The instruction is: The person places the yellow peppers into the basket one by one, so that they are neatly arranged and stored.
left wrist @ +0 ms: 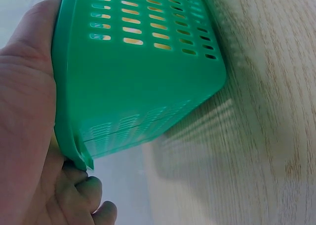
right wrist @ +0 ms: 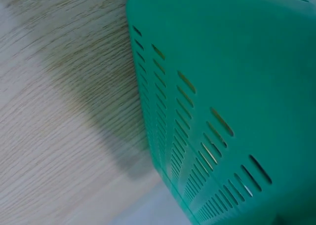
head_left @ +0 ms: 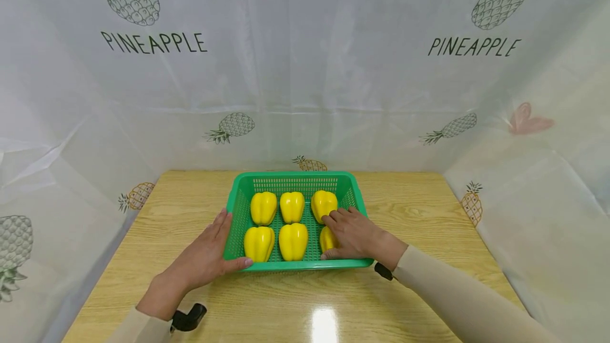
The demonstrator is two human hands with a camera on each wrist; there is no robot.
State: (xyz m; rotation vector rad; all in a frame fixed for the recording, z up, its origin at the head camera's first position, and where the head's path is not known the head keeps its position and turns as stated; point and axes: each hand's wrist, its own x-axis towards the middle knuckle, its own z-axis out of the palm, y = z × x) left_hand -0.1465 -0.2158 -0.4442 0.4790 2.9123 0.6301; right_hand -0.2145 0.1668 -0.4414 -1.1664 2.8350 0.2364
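A green plastic basket (head_left: pixel 295 265) with slotted walls holds several yellow bell peppers in two rows, such as the front middle one (head_left: pixel 293 242). My right hand (head_left: pixel 353 233) reaches over the front right corner and grips the front right bell pepper (head_left: pixel 326 239), partly hidden under the fingers. My left hand (head_left: pixel 202 253) holds the front left corner, thumb on the front rim and fingers along the left side. Close up in the left wrist view, its bent fingers (left wrist: pixel 84 193) show beside the basket's rim (left wrist: pixel 61 87). Only the basket's outer wall (right wrist: pixel 222 52) and the table appear in the right wrist view.
The basket stands on a wood-grain table (head_left: pixel 405 210). A pale curtain (head_left: pixel 305 68) printed with pineapples hangs behind and at both sides. Black straps show at the left wrist (head_left: pixel 188 319) and the right wrist (head_left: pixel 383 271).
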